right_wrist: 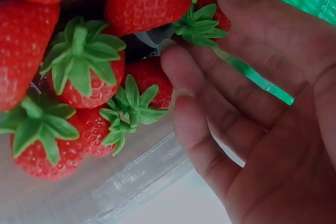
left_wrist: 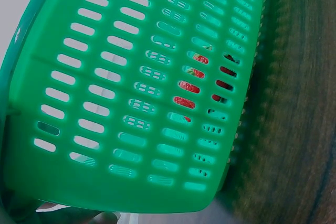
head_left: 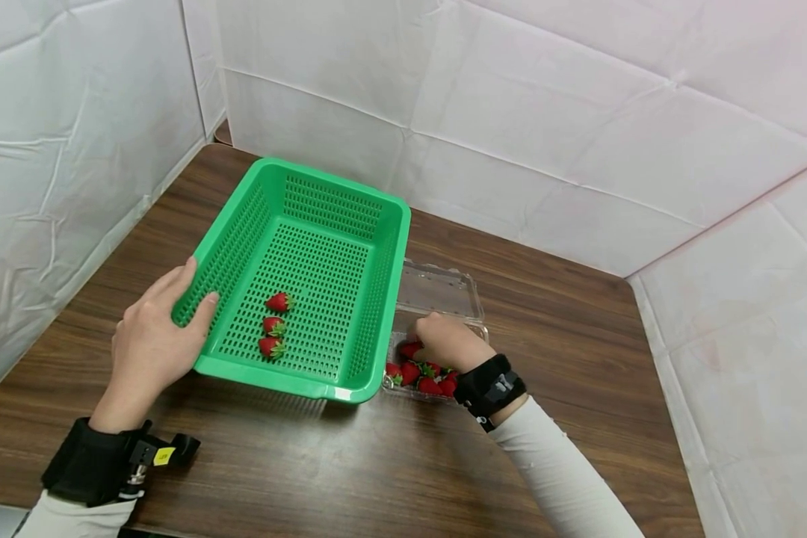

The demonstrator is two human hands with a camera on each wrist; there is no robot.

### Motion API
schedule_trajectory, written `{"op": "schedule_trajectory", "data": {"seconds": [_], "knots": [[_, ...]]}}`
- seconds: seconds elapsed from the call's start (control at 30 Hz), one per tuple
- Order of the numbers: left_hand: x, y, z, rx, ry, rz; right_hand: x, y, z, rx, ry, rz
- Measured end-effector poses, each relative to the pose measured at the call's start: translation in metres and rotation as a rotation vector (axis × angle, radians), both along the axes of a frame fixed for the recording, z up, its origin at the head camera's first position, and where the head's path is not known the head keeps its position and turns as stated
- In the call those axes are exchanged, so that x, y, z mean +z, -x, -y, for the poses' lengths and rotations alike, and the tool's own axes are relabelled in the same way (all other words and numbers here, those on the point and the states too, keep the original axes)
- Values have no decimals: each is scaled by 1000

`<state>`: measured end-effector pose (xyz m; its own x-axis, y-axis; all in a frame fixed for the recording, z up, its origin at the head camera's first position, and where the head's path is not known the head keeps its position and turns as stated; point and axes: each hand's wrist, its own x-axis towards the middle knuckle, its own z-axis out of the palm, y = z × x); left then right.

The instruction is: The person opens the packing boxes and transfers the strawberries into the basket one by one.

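Note:
A green perforated basket (head_left: 336,178) is at centre-left, with three strawberries (head_left: 279,302) on its floor. My left hand (head_left: 155,329) grips its left rim, thumb over the inner side. The left wrist view shows the slotted basket wall (left_wrist: 121,82) close up, red showing through the slots. Right of the basket, partly covered by it, lies a clear plastic clamshell box (head_left: 440,288), lid open, with several strawberries (head_left: 430,385) inside. My right hand (head_left: 450,340) reaches into the box. In the right wrist view, its thumb and fingers pinch a leafy strawberry (right_wrist: 223,20).
The brown wood-grain table (head_left: 269,463) extends in front of the basket and to the right of the box. White sheeted walls (head_left: 511,127) enclose it at the back, left and right. Black straps (head_left: 491,388) with devices sit on both wrists.

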<state>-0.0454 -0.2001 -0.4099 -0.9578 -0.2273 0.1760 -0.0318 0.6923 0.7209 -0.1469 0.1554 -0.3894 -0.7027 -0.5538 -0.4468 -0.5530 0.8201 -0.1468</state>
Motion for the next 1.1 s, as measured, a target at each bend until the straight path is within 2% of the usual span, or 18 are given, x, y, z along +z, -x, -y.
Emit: {"op": "schedule_trajectory", "data": {"seconds": [0.63, 0.83, 1.1], "knots": [[1, 0, 0, -2, -11, 3, 6, -2, 0, -19, 14, 26], [0, 0, 0, 0, -10, 7, 12, -4, 2, -16, 12, 1], [1, 0, 0, -2, -11, -7, 25, -6, 2, -81, -5, -12]]}}
